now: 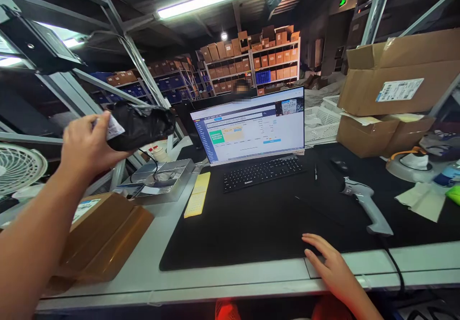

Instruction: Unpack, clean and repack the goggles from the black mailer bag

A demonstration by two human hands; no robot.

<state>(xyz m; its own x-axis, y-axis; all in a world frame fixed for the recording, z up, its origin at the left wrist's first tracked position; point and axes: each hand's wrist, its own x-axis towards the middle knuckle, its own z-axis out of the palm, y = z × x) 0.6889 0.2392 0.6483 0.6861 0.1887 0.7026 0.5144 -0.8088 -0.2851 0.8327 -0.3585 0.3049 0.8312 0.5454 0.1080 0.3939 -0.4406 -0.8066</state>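
Note:
Raised at the left, my left hand (84, 140) grips one end of a black plastic-wrapped parcel (143, 124), with a white label showing near my fingers. The parcel is up in the air, above a grey metal tray (176, 186) and a taped cardboard box (108, 234). My right hand (328, 262) rests at the front edge of the black desk mat (244, 234), fingers stretched out and holding nothing. To its right, a grey barcode scanner (370, 207) lies on the mat with its cable running off the front edge.
A monitor (247, 128) stands behind a black keyboard (264, 172). Yellow slips (197, 195) lie on the mat's left. A mouse (339, 165), a pen (316, 172) and stacked cartons (398, 80) are at right. A fan (19, 169) stands at far left; a metal frame (132, 47) rises there.

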